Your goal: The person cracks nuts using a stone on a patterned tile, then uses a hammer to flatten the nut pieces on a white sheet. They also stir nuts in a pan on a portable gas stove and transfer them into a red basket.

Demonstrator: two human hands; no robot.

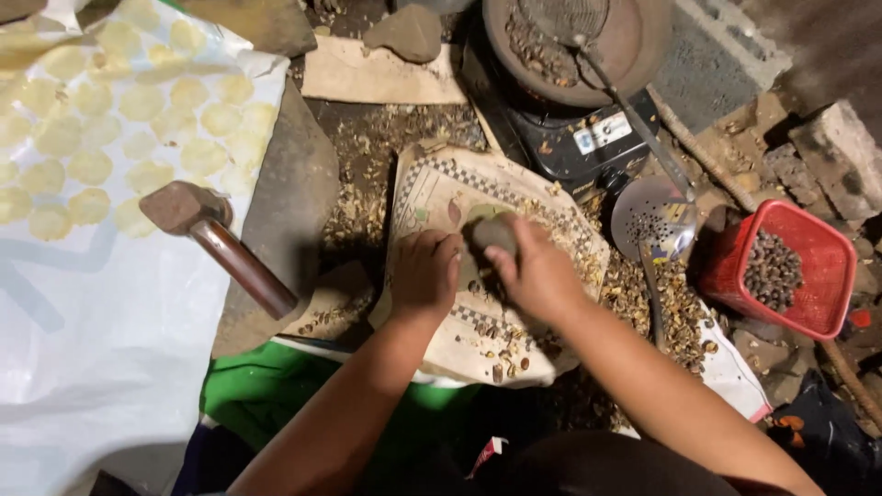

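A: Right hand (pixel 535 274)?
B: Closed around a rounded grey-brown stone (pixel 494 233), held just above the worn tile slab with a chequered border (pixel 432 188).

A: And the left hand (pixel 424 272)?
B: Curled into a loose fist, knuckles up, resting on the same slab, just beside the stone. Anything pinched under the fingers: cannot tell.

A: On the slab itself?
B: Scattered brown shell fragments (pixel 501 331), thickest along the near and right edges.

A: Off to the left?
B: A wooden-handled mallet with a blunt brown head (pixel 207 234), lying on a dark flat slab, well apart from both hands. Beyond it, a white plastic sheet (pixel 101 331) covered with thin pale yellow discs (pixel 119 110) laid out in rows.

A: To the right?
B: A square red plastic basket (pixel 818 276) holding dark brown nuts (pixel 772 268). Between basket and slab, a perforated metal skimmer (pixel 648 220). Farther back, a round dark pan (pixel 588 41) on a black stove (pixel 574 138).
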